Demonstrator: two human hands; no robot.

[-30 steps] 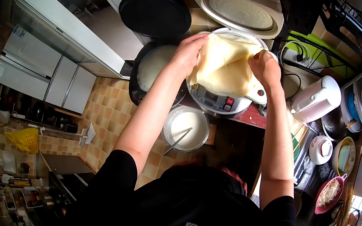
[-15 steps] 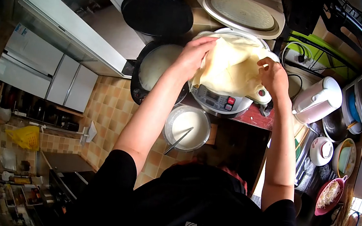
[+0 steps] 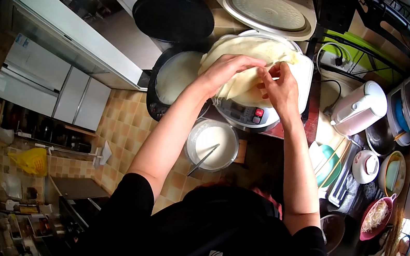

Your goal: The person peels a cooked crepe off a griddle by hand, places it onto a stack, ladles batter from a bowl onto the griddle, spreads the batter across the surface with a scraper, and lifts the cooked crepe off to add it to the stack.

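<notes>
Pale yellow and thin, the soft pancake (image 3: 244,89) lies in loose folds above the rice cooker (image 3: 241,113), right under both hands as I watch from the head camera. I have both arms stretched forward, elbows slightly bent, forearms slanting inward so that the hands almost meet over the sheet. The left hand (image 3: 227,72) comes in back upward, its fingers long and nearly straight, laid across the folds and aimed at the other hand. Its thumb is hidden, so I cannot tell whether it grips the sheet or only rests on it. The right hand (image 3: 281,89) bends at the wrist toward the left, fingers curled and tips drawn in beside the left fingertips; whether they pinch an edge I cannot make out.

A white board (image 3: 304,87) shows at the right of the folds, and the cooker's lid (image 3: 268,11) stands open behind. Left of the cooker I see a dark pan (image 3: 154,108) with a whitish layer in it. Nearer the body sits a bowl (image 3: 234,155) of white liquid, a utensil (image 3: 204,158) leaning inside.
</notes>
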